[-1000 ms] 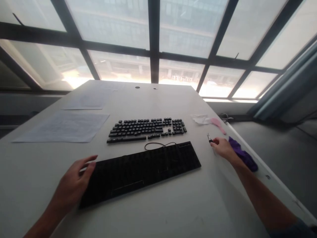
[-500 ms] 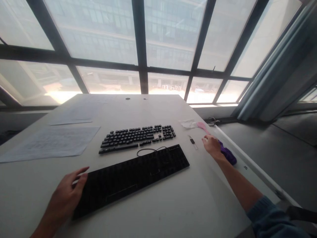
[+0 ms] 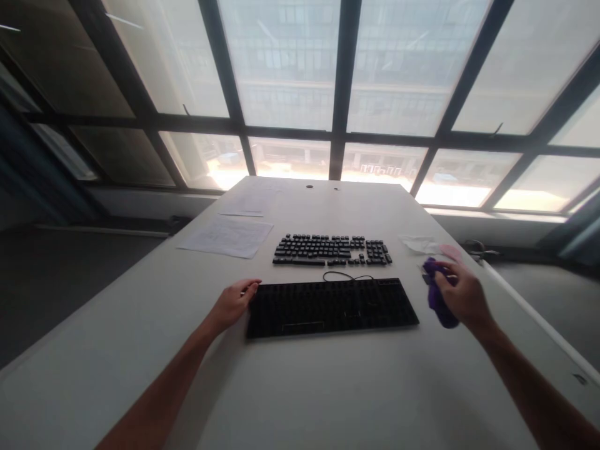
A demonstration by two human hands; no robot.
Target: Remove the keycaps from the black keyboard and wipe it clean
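Note:
A black keyboard base (image 3: 332,307) without its keycaps lies near me on the white table (image 3: 328,387). My left hand (image 3: 232,305) rests at its left end, fingers curled against the edge. Beyond it the loose keycaps (image 3: 330,249) are laid out in rows, with a thin black cable loop (image 3: 347,276) between the two. My right hand (image 3: 462,295) is raised just right of the keyboard base and is closed around a purple cloth (image 3: 437,294).
Printed paper sheets (image 3: 227,235) lie at the left back of the table. A white crumpled tissue (image 3: 417,244) and a pink item (image 3: 450,252) sit at the right back. Large dark-framed windows (image 3: 342,94) rise behind the table.
My right hand has left the small tool, taken up the purple cloth from the table's right edge and lifted it toward the keyboard base. The view has swung left.

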